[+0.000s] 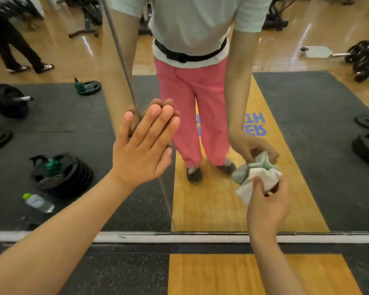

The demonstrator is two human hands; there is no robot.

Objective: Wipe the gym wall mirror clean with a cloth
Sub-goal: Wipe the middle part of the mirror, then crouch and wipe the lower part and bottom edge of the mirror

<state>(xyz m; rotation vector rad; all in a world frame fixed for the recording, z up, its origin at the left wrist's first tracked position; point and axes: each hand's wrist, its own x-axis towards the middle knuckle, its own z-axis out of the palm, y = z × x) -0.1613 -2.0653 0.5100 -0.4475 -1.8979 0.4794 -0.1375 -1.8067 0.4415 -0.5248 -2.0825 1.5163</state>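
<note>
Fingers [156, 120] of left hand [141, 150] straight, together, flat on mirror [307, 156]. Right hand [268, 205] fingers curled, pinching bunched white cloth [258, 180] low at the glass; contact unclear. Reflected: green-capped plastic bottle [38, 202] lying on mat [73, 116], fill level unclear; green spray bottle [51, 163] on stacked weight plates [73, 177].

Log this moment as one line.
left hand: flat on mirror | right hand: grips bunched cloth | cloth: against lower mirror
</note>
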